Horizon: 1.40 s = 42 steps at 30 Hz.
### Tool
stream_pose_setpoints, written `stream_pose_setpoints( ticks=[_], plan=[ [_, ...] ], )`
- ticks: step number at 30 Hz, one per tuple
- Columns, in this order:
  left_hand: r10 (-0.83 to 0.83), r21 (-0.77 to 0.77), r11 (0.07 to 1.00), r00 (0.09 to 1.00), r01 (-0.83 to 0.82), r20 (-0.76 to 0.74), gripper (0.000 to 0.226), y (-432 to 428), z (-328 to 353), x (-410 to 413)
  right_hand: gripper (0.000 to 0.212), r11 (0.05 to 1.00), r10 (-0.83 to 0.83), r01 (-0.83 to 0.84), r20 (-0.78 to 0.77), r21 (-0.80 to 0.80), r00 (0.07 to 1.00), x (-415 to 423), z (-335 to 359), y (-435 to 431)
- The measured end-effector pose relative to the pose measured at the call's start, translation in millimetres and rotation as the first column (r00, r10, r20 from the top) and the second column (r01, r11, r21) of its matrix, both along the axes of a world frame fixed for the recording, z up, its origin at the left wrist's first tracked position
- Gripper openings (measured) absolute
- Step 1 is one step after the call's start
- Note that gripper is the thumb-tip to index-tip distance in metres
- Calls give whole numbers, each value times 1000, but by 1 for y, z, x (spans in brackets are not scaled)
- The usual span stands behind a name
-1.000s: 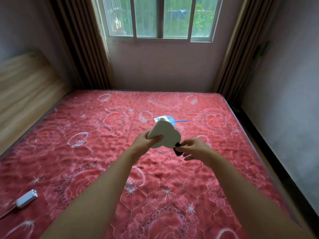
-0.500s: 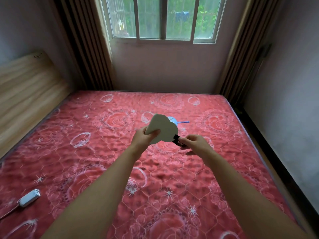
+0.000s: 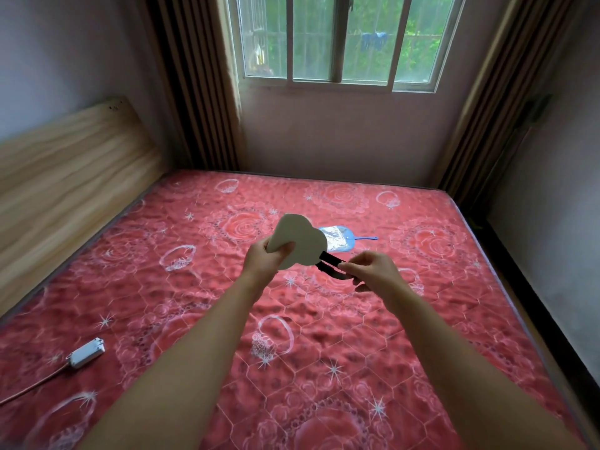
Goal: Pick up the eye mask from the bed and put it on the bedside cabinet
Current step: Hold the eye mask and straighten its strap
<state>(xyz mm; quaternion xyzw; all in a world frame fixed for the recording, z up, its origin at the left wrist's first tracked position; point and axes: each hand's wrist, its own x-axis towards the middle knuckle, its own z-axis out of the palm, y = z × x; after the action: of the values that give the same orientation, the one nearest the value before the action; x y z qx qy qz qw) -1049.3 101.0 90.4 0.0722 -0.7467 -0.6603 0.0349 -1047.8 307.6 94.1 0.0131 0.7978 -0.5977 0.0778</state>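
Note:
The eye mask (image 3: 303, 243) is a cream, cloud-shaped pad with a black strap (image 3: 331, 265). I hold it in the air above the middle of the red patterned bed (image 3: 181, 287). My left hand (image 3: 267, 258) grips the pad's lower left edge. My right hand (image 3: 370, 271) pinches the black strap and pulls it out to the right. The bedside cabinet is not in view.
A blue and silver packet (image 3: 337, 238) lies on the bed just beyond the mask. A small white adapter with a cable (image 3: 86, 352) lies near the bed's left front. A wooden headboard (image 3: 65, 177) runs along the left; window (image 3: 337, 40) and curtains stand behind.
Both hands have lifted the mask slightly higher and farther from me. My right hand has drawn the black strap out to the right, so more of it shows.

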Motion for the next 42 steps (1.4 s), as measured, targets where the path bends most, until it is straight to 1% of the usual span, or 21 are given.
stream_pose_setpoints(
  ticks=[3, 5, 9, 12, 17, 22, 27, 30, 34, 37, 39, 42],
  plan=[
    [48, 14, 999, 999, -48, 6, 15, -13, 1, 6, 20, 1000, 1, -1, -2, 1, 1000, -1, 0, -14],
    [69, 28, 997, 998, -69, -2, 11, -22, 3, 10, 20, 1000, 13, -14, -2, -16, 1000, -1, 1, -22],
    [77, 18, 997, 997, -76, -9, 10, -39, 6, 14, 15, 1000, 22, -22, -19, -22, 1000, 0, 3, -35],
    [86, 36, 996, 996, -86, 3, 14, -46, 6, 16, 11, 999, -15, 13, -47, -40, 999, 1, 5, -41],
    [75, 100, 992, 997, -76, 14, 19, -52, 3, 15, 12, 992, -102, 95, -71, -85, 992, 3, 6, -48],
    [73, 143, 987, 997, -76, 24, 18, -52, 1, 12, 14, 980, -177, 164, -109, -115, 978, 5, 7, -51],
    [67, 141, 988, 998, -65, -4, 14, -48, 4, 7, 15, 973, -209, 194, -130, -123, 969, 9, 8, -51],
    [75, 141, 987, 997, -71, -25, 14, -46, 6, 4, 14, 964, -233, 205, -162, -172, 959, 12, 9, -51],
    [74, 135, 989, 996, -67, -49, 15, -44, 8, 2, 9, 956, -257, 217, -206, -197, 944, 14, 10, -55],
    [166, 115, 980, 986, -162, -21, 24, -50, 7, -1, 9, 926, -341, 289, -208, -244, 917, 14, 10, -53],
    [219, 133, 967, 976, -219, 8, 29, -61, 5, -1, 9, 906, -381, 320, -202, -277, 902, 12, 12, -45],
    [220, 133, 967, 976, -219, 10, 29, -74, 3, -1, 8, 920, -320, 268, -154, -285, 935, 11, 11, -36]
  ],
)
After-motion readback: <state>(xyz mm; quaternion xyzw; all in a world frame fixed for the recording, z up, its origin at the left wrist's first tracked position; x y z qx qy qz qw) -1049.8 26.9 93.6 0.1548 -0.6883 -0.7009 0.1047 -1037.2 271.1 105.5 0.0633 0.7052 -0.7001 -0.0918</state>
